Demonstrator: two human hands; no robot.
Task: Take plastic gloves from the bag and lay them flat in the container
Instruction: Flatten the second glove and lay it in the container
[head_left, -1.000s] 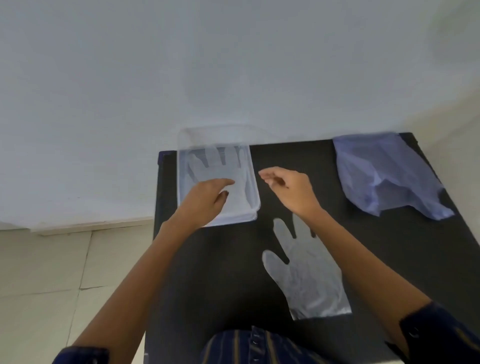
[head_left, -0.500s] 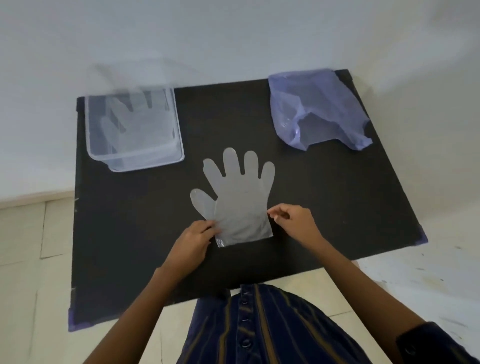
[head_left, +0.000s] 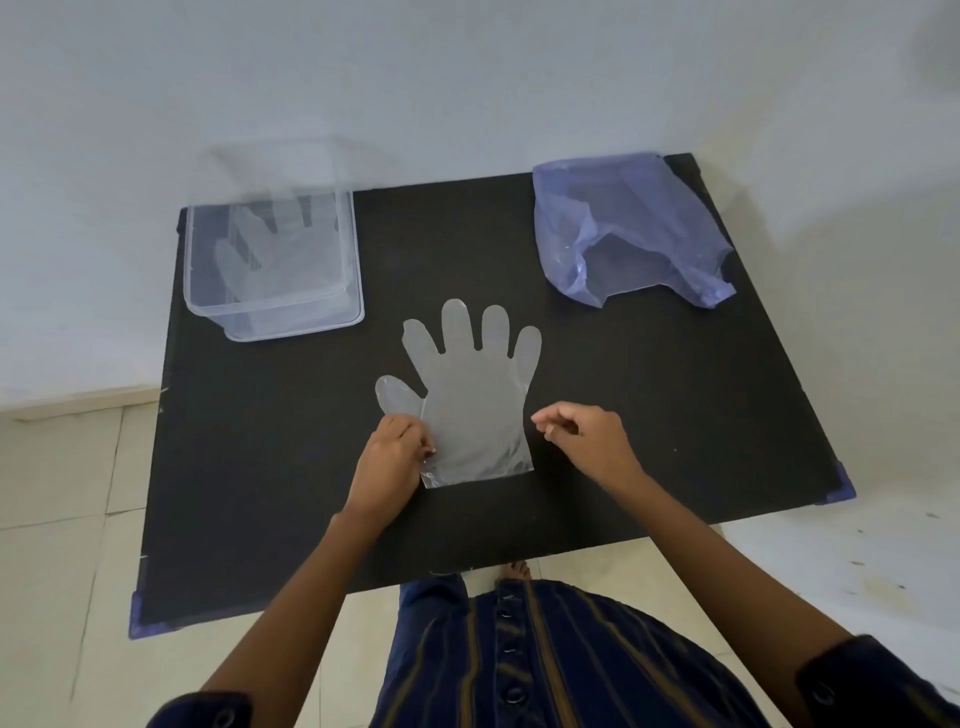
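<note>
A person stands at a black table set against a pale wall, part-way through moving clear plastic gloves from a bag to a box. At the far right corner lies the crumpled bluish plastic bag, its mouth gaping toward the person; whether any gloves remain inside cannot be told. At the far left corner sits the clear plastic container, and at least one glove already lies flat in its bottom, fingers pointing away, so that part of the job looks done. A second clear plastic glove lies spread on the table between the two, near the person, palm flat and fingers fanned toward the wall; it has yet to go into the container, which stands well apart to its upper left. The left hand rests on the glove's cuff corner on the thumb side, fingertips pinching or pressing the wrinkled film there, though which of the two cannot be made out. The right hand hovers just beside the glove's other edge, fingers loosely curled toward a pinch and holding nothing, apart from the film by a sliver of bare table.
</note>
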